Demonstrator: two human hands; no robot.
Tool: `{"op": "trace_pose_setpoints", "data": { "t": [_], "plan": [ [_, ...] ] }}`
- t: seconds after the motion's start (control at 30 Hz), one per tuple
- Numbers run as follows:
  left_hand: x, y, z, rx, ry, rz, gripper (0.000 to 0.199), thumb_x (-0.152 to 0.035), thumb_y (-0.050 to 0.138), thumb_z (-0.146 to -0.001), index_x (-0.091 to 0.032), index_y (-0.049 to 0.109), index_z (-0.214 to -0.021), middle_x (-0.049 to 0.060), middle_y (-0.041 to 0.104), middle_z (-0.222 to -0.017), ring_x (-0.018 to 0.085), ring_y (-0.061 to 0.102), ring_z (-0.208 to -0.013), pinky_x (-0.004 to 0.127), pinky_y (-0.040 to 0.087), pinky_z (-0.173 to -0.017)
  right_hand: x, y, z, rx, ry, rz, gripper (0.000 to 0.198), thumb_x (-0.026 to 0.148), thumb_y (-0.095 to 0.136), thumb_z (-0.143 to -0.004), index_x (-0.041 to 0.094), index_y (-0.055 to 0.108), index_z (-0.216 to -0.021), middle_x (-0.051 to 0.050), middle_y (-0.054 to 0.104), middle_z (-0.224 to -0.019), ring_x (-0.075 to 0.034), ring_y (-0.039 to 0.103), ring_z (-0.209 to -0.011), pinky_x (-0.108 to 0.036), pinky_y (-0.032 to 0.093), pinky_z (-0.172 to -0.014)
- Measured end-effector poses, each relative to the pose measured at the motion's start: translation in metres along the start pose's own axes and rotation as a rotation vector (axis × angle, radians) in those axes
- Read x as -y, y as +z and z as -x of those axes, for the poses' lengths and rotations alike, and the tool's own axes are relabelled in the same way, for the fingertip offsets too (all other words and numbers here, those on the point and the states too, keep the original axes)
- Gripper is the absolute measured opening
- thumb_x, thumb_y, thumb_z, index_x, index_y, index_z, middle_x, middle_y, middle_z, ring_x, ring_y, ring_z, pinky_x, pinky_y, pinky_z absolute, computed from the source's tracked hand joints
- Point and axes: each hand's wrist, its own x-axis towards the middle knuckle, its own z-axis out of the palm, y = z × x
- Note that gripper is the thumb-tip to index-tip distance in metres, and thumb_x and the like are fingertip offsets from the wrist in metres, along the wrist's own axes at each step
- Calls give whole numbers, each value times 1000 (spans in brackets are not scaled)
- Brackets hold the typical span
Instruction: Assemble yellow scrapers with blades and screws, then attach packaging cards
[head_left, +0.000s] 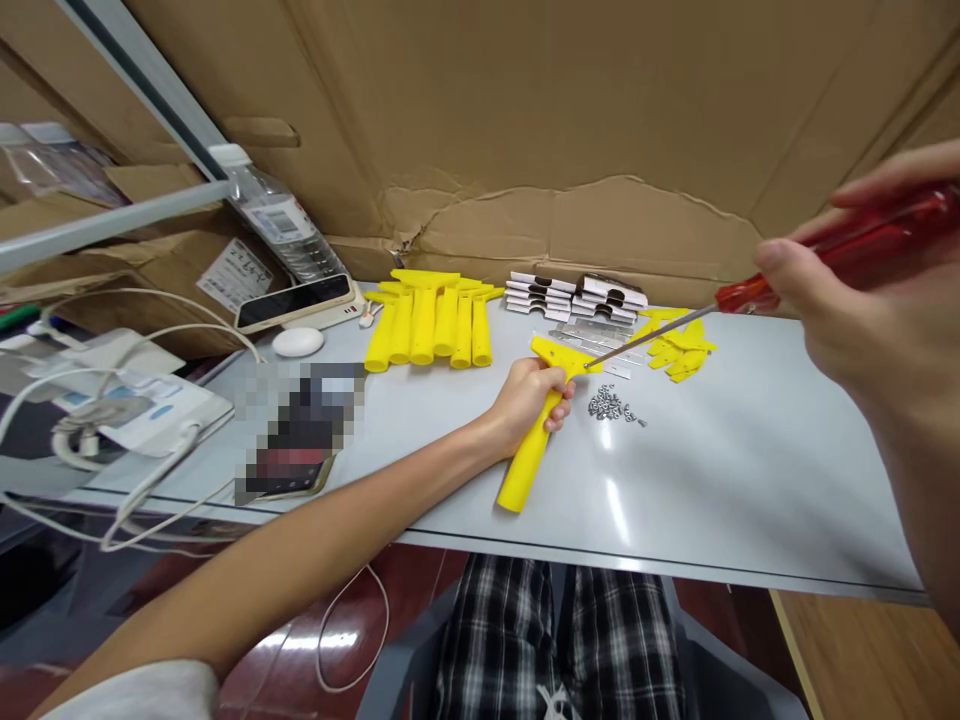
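Note:
My left hand (529, 400) is wrapped round the neck of a yellow plastic scraper handle (523, 470), whose wide head points away from me. In my right hand (862, 310) is a screwdriver (750, 294) with a clear red grip. Its long shaft slants down to the left, and the tip meets a screw at the right side of the scraper head. Just right of the handle lies a small heap of screws (609, 402). Thin metal blades (600, 335) lie behind the head, beside several flat yellow plates (679, 345).
Several yellow scraper handles (424, 320) are grouped at the back. Small white-and-brown packs (574, 295) are stacked by the cardboard wall (570, 120). To the left are a phone (300, 302), a white mouse (298, 342), a water bottle (281, 220), a power strip (165, 400) and cables.

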Motion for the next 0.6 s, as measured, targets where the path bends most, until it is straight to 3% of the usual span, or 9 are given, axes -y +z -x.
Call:
{"op": "trace_pose_setpoints", "data": {
  "t": [0.07,0.2,0.3,0.37,0.47,0.6],
  "plan": [
    [1,-2,-3,10,11,30,14,-13,58,-58,-16,51,-70,1,55,-68,6,41,-39,20,24,-32,22,10,-20,38,-105,16,34,20,86,-72,19,63,-97,-3,65,-94,-16,73,-82,-28,47,-56],
    [1,-3,-7,26,19,81,17,-13,59,-56,-17,50,-70,-1,54,-63,6,39,-38,19,23,-32,48,17,-47,231,-212,15,39,14,83,-74,23,61,-104,-2,68,-100,-15,73,-84,-27,50,-59],
    [2,-4,-7,47,11,97,18,-14,60,-56,-17,51,-71,-1,53,-61,6,38,-39,19,23,-33,58,14,-55,348,-249,62,34,24,87,-75,28,60,-96,0,69,-90,-15,69,-75,-29,51,-58],
    [2,-5,-7,55,2,99,18,-15,61,-56,-17,51,-71,-1,53,-61,6,37,-39,19,23,-33,63,10,-57,428,-218,76,27,33,83,-82,28,60,-94,-1,69,-87,-15,69,-72,-30,53,-57],
    [2,-7,-9,60,-12,104,17,-16,61,-55,-17,51,-70,-2,51,-58,5,36,-39,19,22,-33,68,2,-55,495,-123,-8,14,24,73,-89,24,63,-99,-1,69,-87,-16,74,-77,-27,57,-58],
    [3,-9,-12,65,-13,123,18,-17,61,-54,-16,51,-69,-2,51,-58,5,34,-38,19,21,-32,61,-11,-56,568,-81,-105,30,14,74,-81,25,68,-108,-3,74,-98,-20,76,-82,-28,64,-62]
  ]
}}
